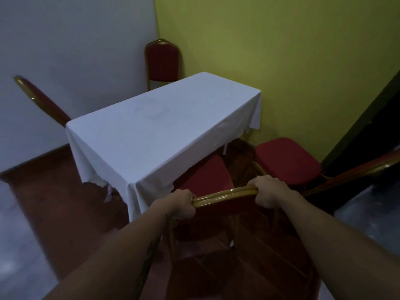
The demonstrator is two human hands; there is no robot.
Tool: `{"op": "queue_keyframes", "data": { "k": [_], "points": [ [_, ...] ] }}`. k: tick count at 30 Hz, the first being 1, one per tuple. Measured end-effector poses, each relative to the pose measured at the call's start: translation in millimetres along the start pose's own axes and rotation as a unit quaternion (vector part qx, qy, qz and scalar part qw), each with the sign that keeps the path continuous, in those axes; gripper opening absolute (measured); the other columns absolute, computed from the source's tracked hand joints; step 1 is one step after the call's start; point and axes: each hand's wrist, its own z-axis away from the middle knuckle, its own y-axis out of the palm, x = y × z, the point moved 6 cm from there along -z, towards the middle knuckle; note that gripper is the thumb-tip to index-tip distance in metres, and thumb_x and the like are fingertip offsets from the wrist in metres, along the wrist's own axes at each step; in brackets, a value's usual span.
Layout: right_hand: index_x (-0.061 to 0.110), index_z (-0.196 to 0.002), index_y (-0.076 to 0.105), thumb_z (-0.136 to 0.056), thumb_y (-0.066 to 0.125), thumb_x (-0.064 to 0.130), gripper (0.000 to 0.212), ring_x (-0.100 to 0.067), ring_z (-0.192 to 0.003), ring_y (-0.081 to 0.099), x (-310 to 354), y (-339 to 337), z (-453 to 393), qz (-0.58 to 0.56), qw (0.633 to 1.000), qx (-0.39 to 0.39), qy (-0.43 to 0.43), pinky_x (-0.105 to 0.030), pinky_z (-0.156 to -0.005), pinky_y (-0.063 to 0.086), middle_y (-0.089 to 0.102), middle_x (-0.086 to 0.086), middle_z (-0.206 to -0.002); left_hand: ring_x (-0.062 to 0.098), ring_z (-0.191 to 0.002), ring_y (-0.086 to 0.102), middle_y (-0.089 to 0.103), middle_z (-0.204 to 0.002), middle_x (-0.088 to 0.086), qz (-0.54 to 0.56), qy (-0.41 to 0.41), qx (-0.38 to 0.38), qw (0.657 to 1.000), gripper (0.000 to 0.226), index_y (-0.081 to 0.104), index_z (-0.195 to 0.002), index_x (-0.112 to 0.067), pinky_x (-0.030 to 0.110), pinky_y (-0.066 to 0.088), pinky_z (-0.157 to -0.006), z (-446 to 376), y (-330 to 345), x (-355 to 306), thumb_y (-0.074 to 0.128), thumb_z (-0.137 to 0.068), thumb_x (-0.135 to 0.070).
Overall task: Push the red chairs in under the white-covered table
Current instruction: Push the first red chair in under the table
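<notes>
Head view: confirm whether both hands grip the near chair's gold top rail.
Yes, the left hand and right hand each clasp the chair's gold top rail.

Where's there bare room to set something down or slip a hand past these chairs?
The white-covered table top is bare from edge to edge. Open floor lies left of the table below the grey wall. It is crowded at the near right: the held chair, gripped by left hand and right hand, sits close to the neighbouring chair.
</notes>
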Motion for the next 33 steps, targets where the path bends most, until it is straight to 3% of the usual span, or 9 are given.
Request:
{"op": "queue_keyframes", "data": {
  "k": [5,11,18,23,26,29,33],
  "points": [
    [0.039,-0.097,0.068,-0.078,0.056,0.008,0.038,-0.021,-0.094,0.059,-25.4,-7.9,-19.6,0.008,0.999,-0.011,-0.037,-0.038,-0.076,0.049,0.062,0.006,-0.096,0.020,-0.076,0.065,0.064,-0.084,-0.001,0.037,-0.051,-0.020,0.998,0.053,0.067,-0.127,-0.023,0.027,0.052,-0.062,1.8,25.9,-23.5,0.056,-0.076,-0.012],
    [0.039,-0.090,0.061,-0.075,0.060,0.015,0.028,-0.029,-0.109,0.053,-28.9,-13.0,-41.3,0.033,0.997,-0.020,-0.067,-0.052,-0.092,0.051,0.058,0.004,-0.102,0.021,-0.078,0.065,0.065,-0.089,0.002,0.088,-0.095,-0.045,0.991,0.055,0.067,-0.129,-0.021,0.025,0.052,-0.062,1.4,33.2,-31.6,0.056,-0.077,-0.010],
    [0.029,-0.113,0.059,-0.081,0.069,0.027,0.034,-0.035,-0.122,0.043,-49.0,-33.4,-75.8,0.084,0.993,-0.067,-0.050,-0.051,-0.094,0.047,0.045,-0.006,-0.124,0.024,-0.093,0.066,0.065,-0.108,0.006,0.114,-0.110,-0.071,0.985,0.066,0.062,-0.135,-0.023,0.026,0.050,-0.068,-21.2,29.1,-52.0,0.054,-0.069,-0.023],
    [0.025,-0.127,0.053,-0.078,0.074,0.039,0.055,-0.041,-0.133,0.035,-53.8,-55.4,-105.6,0.177,0.979,-0.096,-0.014,-0.069,-0.102,0.038,0.039,-0.012,-0.140,0.020,-0.085,0.066,0.065,-0.094,0.002,0.132,-0.111,-0.102,0.980,0.050,0.069,-0.126,-0.022,0.023,0.048,-0.061,-45.0,19.9,-56.3,0.062,-0.076,-0.020],
    [0.022,-0.136,0.050,-0.078,0.077,0.041,0.067,-0.044,-0.134,0.038,-58.2,-68.2,-124.6,0.204,0.973,-0.111,0.009,-0.073,-0.103,0.034,0.038,-0.015,-0.144,0.020,-0.084,0.069,0.069,-0.091,0.001,0.140,-0.108,-0.116,0.977,0.043,0.074,-0.119,-0.023,0.027,0.050,-0.063,-61.5,12.6,-60.5,0.068,-0.077,-0.022],
    [0.020,-0.136,0.048,-0.077,0.079,0.041,0.070,-0.044,-0.130,0.044,-61.5,-78.8,-147.5,0.193,0.973,-0.125,0.010,-0.067,-0.101,0.040,0.039,-0.015,-0.143,0.019,-0.083,0.069,0.070,-0.094,0.001,0.153,-0.106,-0.118,0.975,0.046,0.073,-0.121,-0.026,0.026,0.052,-0.063,-79.9,4.3,-64.4,0.070,-0.076,-0.022],
    [0.016,-0.129,0.051,-0.077,0.080,0.040,0.065,-0.039,-0.122,0.049,-56.3,-88.8,-174.2,0.157,0.977,-0.143,-0.028,-0.047,-0.089,0.046,0.041,-0.015,-0.136,0.018,-0.081,0.067,0.067,-0.091,-0.001,0.157,-0.111,-0.119,0.974,0.052,0.067,-0.131,-0.026,0.025,0.050,-0.061,-96.2,-9.9,-64.9,0.069,-0.080,-0.021]
  ]
}}
